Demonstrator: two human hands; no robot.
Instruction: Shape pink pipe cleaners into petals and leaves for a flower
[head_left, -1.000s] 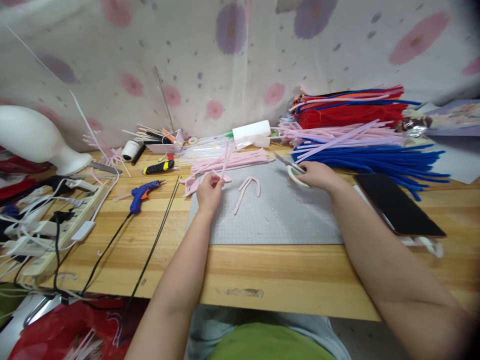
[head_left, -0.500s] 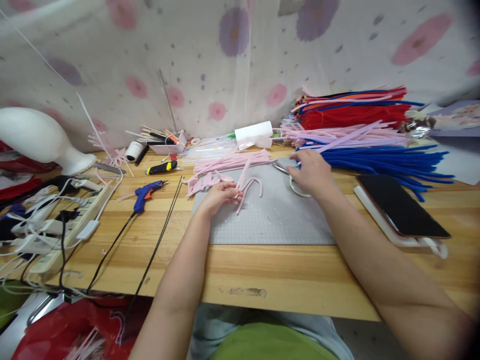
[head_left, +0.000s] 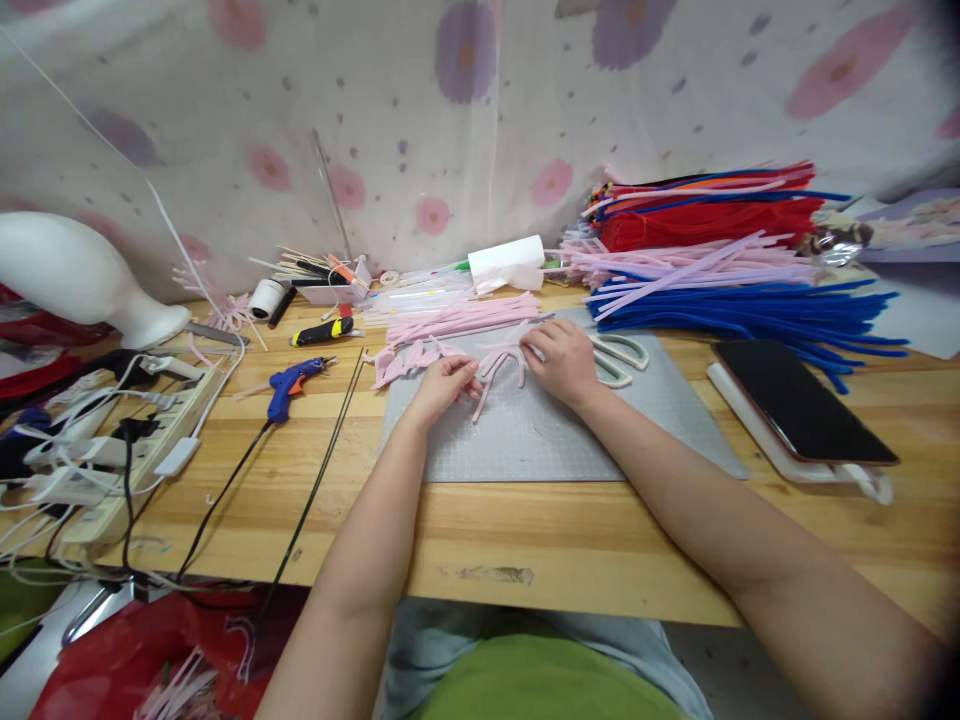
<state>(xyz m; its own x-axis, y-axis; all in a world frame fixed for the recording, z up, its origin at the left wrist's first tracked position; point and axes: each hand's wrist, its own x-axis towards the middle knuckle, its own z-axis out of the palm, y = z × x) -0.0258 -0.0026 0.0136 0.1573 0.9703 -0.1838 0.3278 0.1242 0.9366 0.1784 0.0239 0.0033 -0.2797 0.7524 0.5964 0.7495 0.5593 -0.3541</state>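
Thumb and fingers closed, my left hand (head_left: 448, 388) holds a pink pipe cleaner (head_left: 492, 373) above the grey cutting mat (head_left: 525, 445). Its upper part bends over into a hook. My right hand (head_left: 559, 358) is at the right side of this pipe cleaner with its fingers pinched, seemingly on a pink strand; the fingertips are partly hidden. Just right of that hand lie scissors (head_left: 619, 362) with pale handles, their blades covered by the hand. Pink pipe-cleaner shapes (head_left: 405, 362) lie beyond my left hand, beside a pile of straight pink pipe cleaners (head_left: 465, 318).
Blue (head_left: 750, 312), lilac and red pipe-cleaner bundles are stacked at the back right. A phone (head_left: 802, 400) rests on a white object at right. Leftward are a blue glue gun (head_left: 283, 390), a utility knife (head_left: 322, 331), a power strip (head_left: 142, 455) and a white foam head (head_left: 67, 270).
My right hand has moved left from the scissors to the pink pipe cleaner. The scissors now lie on the mat with their handles in view. My left hand has barely moved.
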